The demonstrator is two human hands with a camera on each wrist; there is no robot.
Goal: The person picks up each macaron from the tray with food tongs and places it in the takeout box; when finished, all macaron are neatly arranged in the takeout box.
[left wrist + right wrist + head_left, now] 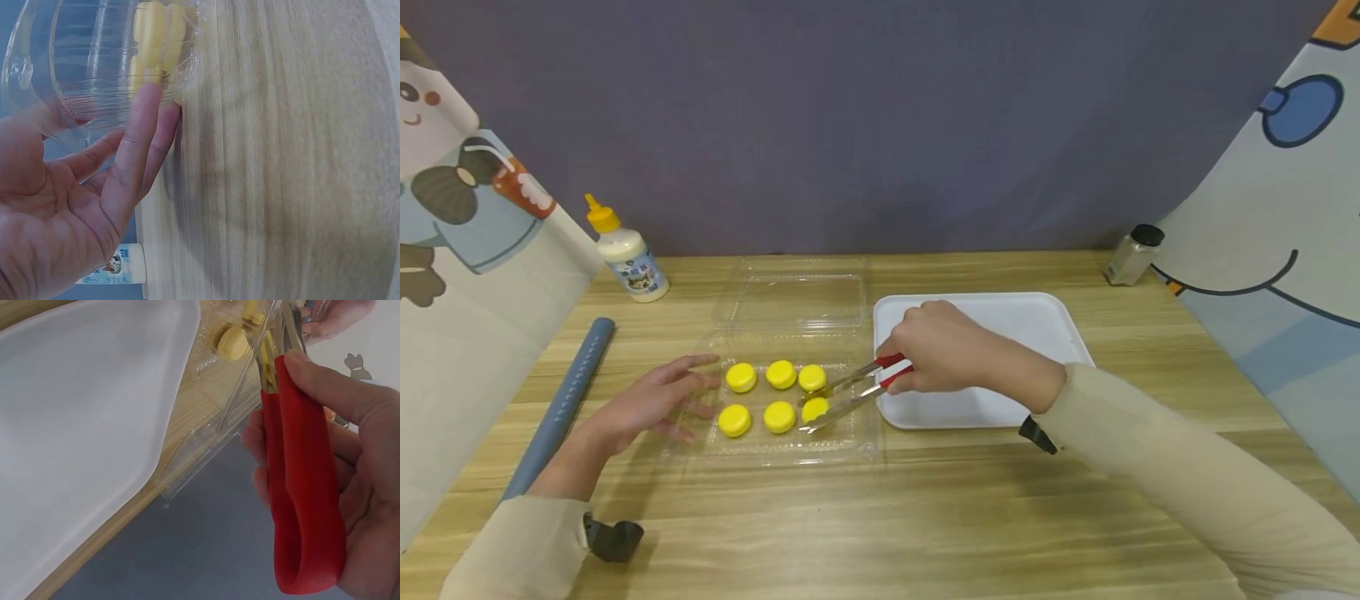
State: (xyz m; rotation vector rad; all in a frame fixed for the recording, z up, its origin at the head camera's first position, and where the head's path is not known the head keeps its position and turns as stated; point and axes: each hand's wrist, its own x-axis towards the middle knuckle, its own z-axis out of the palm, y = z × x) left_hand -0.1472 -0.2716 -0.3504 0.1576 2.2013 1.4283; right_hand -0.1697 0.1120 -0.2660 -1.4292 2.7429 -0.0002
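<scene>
Several yellow macarons (780,417) lie in two rows in a clear plastic box (760,457), whose hinged lid (797,302) is folded back behind it. My right hand (943,346) grips metal tongs (852,406) by their red handles (310,487). The tong tips reach into the box on either side of the front right macaron (815,409), partly covering it. At the box's left wall is my left hand (651,404), fingers spread and extended. In the left wrist view its fingertips overlap the clear wall, close to the macarons (150,34).
A white tray (1000,321) stands right of the box, under my right forearm. A squeeze bottle with a yellow cap (636,267) is at the back left, and a small black-capped jar (1131,257) at the back right. A grey-blue rolled tube (568,400) lies along the left side.
</scene>
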